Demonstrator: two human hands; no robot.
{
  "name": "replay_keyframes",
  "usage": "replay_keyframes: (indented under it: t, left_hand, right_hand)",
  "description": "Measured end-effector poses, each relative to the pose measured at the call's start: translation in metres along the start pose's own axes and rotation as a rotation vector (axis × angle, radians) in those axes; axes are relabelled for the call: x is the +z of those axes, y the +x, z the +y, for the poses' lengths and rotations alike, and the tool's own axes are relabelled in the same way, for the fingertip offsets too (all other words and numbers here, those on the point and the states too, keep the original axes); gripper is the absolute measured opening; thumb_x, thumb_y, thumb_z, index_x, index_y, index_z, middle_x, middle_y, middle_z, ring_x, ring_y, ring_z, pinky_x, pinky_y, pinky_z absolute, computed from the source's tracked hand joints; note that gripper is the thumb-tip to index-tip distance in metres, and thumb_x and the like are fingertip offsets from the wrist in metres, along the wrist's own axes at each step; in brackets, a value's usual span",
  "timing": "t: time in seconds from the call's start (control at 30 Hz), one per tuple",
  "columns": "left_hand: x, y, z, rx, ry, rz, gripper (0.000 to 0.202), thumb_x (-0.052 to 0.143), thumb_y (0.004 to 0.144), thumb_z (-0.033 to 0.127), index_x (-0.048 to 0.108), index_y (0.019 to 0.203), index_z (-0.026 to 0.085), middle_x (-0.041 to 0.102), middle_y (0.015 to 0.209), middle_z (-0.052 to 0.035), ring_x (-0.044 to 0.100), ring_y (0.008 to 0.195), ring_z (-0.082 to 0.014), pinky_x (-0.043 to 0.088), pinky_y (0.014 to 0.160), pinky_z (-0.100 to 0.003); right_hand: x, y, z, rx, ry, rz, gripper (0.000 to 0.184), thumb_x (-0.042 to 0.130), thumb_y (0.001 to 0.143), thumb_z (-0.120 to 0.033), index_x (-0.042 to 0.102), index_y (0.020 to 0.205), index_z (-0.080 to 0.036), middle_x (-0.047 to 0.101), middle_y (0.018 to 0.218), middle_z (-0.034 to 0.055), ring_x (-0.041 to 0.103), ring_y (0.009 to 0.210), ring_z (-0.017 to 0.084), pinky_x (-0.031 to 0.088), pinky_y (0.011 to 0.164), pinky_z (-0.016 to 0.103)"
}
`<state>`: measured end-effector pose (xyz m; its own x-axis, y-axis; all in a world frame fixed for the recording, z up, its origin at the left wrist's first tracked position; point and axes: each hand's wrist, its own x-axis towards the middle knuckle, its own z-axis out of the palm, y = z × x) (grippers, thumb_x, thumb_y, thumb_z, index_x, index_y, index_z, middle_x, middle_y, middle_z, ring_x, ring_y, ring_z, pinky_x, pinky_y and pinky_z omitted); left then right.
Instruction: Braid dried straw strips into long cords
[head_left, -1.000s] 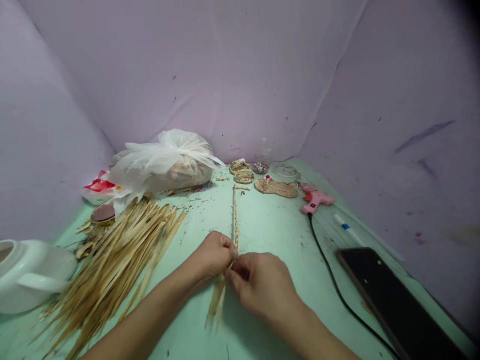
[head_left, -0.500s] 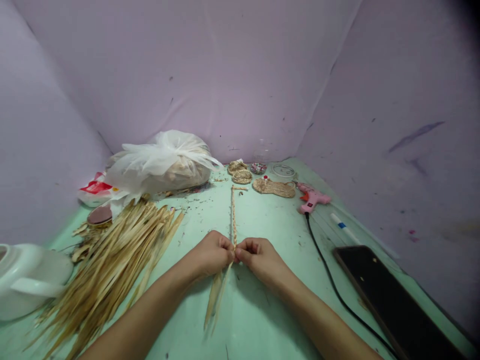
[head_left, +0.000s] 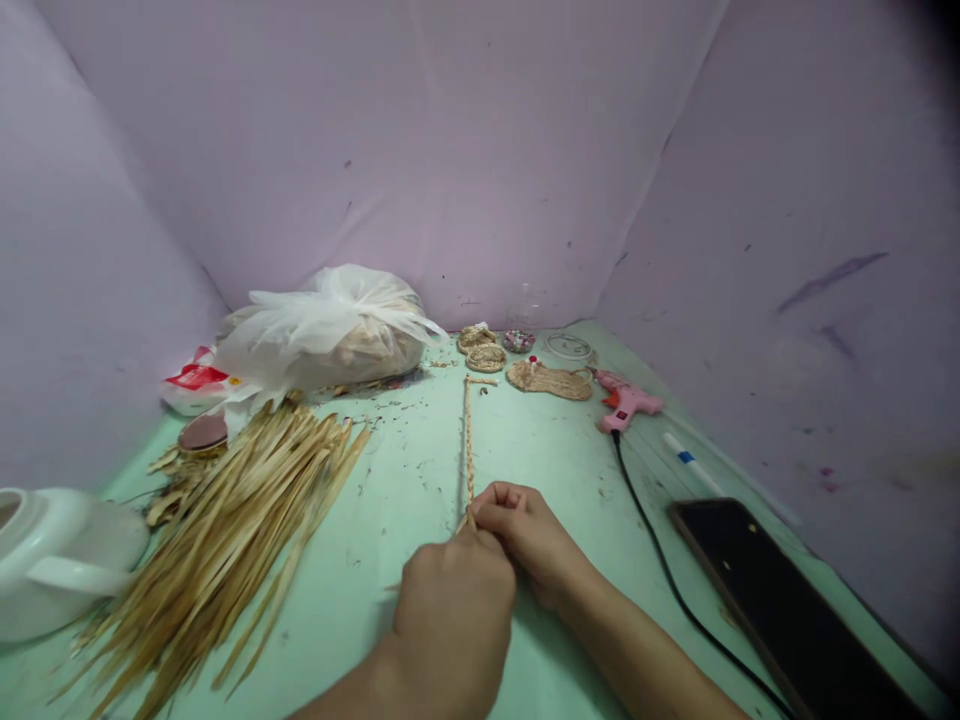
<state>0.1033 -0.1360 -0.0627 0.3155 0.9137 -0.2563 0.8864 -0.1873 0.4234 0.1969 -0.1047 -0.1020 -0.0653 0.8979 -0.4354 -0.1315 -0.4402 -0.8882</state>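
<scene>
Pale mint-green desk (head_left: 540, 440), flecked with dark specks. The braided cord (head_left: 469, 440) is tan and cream, its plait a fine zigzag. Straw strips (head_left: 232, 520) at left are golden-beige. Far left, a translucent white bag (head_left: 330, 325) and a red-and-white packet (head_left: 196, 380). At right, a pink glue gun (head_left: 626, 403) with black cable (head_left: 660, 560), and a black slab (head_left: 787, 600)

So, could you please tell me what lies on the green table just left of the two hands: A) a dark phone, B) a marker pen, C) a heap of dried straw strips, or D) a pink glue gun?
C: the heap of dried straw strips spreads left of the left hand and right hand, which pinch the straw braid; the other items sit right.
</scene>
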Motion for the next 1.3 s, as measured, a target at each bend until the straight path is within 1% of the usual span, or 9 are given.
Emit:
replay_keyframes:
  t: [0.1,0.2,0.33,0.4,0.5,0.57,0.73,0.9,1.3]
  left_hand:
    - [0.007,-0.004,0.003,-0.007,0.099,-0.016,0.031,0.041,0.070,0.007,0.065,0.088,0.010,0.063,0.077,-0.0185,0.059,0.067,-0.0233,0.038,0.056,-0.028]
    - [-0.009,-0.001,-0.001,0.049,0.095,-0.019,0.021,0.046,0.070,0.017,0.066,0.075,0.013,0.063,0.068,-0.0156,0.057,0.062,-0.0234,0.037,0.057,-0.030]
    - [-0.035,0.020,-0.018,-0.063,-0.099,0.290,0.025,0.040,0.076,0.027,0.062,0.077,0.016,0.062,0.072,-0.0099,0.055,0.068,-0.0189,0.036,0.062,-0.028]
    - [-0.034,0.033,-0.026,-0.120,-0.361,0.162,0.017,0.047,0.071,0.026,0.059,0.077,0.015,0.060,0.066,-0.0059,0.052,0.059,-0.0144,0.036,0.057,-0.025]
    - [-0.021,0.045,-0.034,-0.219,-0.797,-0.221,0.016,0.046,0.071,0.028,0.052,0.065,0.014,0.049,0.049,0.0005,0.043,0.041,-0.0093,0.032,0.044,-0.022]
    - [-0.014,0.047,-0.036,-0.230,-0.927,-0.324,0.019,0.044,0.071,0.030,0.048,0.060,0.015,0.040,0.043,0.0044,0.030,0.033,-0.0057,0.024,0.037,-0.020]
    - [-0.013,0.049,-0.040,-0.125,-0.743,-0.300,0.019,0.045,0.065,0.021,0.045,0.047,0.016,0.032,0.037,0.0060,0.020,0.033,-0.0046,0.014,0.036,-0.020]
    - [-0.001,0.058,-0.046,-0.103,-0.454,-0.047,0.015,0.042,0.054,0.010,0.041,0.040,0.015,0.026,0.038,0.0057,0.024,0.041,-0.0058,0.017,0.042,-0.021]
    - [-0.003,0.057,-0.046,-0.143,-0.731,-0.129,0.008,0.045,0.049,0.011,0.051,0.043,0.013,0.036,0.038,0.0042,0.028,0.041,-0.0065,0.021,0.042,-0.021]
  right_hand:
    - [0.000,0.000,0.001,0.018,0.023,-0.021,0.004,0.053,0.056,-0.016,0.049,0.056,-0.016,0.054,0.048,-0.0016,0.041,0.042,0.007,0.029,0.044,0.020]
    - [-0.001,0.001,0.000,0.023,-0.026,-0.005,0.006,0.053,0.056,-0.017,0.048,0.053,-0.016,0.046,0.042,-0.0046,0.032,0.036,0.005,0.022,0.040,0.020]
    - [-0.004,0.001,-0.001,0.023,-0.087,-0.052,0.013,0.053,0.060,-0.023,0.046,0.051,-0.017,0.035,0.035,-0.0072,0.026,0.034,0.005,0.016,0.038,0.021]
    - [-0.005,0.001,-0.001,0.027,-0.120,-0.079,0.017,0.053,0.063,-0.026,0.045,0.050,-0.017,0.030,0.033,-0.0081,0.022,0.033,0.004,0.014,0.038,0.021]
    - [-0.005,0.003,0.000,0.007,-0.088,-0.120,0.013,0.052,0.063,-0.024,0.047,0.053,-0.016,0.040,0.037,-0.0057,0.031,0.035,0.006,0.020,0.040,0.020]
    - [-0.006,0.006,0.001,-0.016,-0.104,-0.124,0.009,0.051,0.062,-0.021,0.048,0.055,-0.016,0.048,0.043,-0.0027,0.037,0.040,0.007,0.024,0.043,0.020]
    - [-0.013,0.009,0.003,-0.229,-0.450,-0.096,0.006,0.048,0.067,-0.019,0.049,0.062,-0.016,0.053,0.053,-0.0004,0.040,0.047,0.008,0.027,0.046,0.020]
    - [-0.017,-0.001,0.001,-0.516,-0.953,-0.019,0.010,0.043,0.073,-0.015,0.053,0.070,-0.016,0.058,0.063,0.0028,0.046,0.056,0.011,0.028,0.051,0.021]
    - [-0.029,0.004,-0.006,-0.354,-0.962,0.023,0.017,0.045,0.072,-0.023,0.060,0.069,-0.016,0.061,0.065,0.0035,0.049,0.058,0.012,0.029,0.051,0.021]
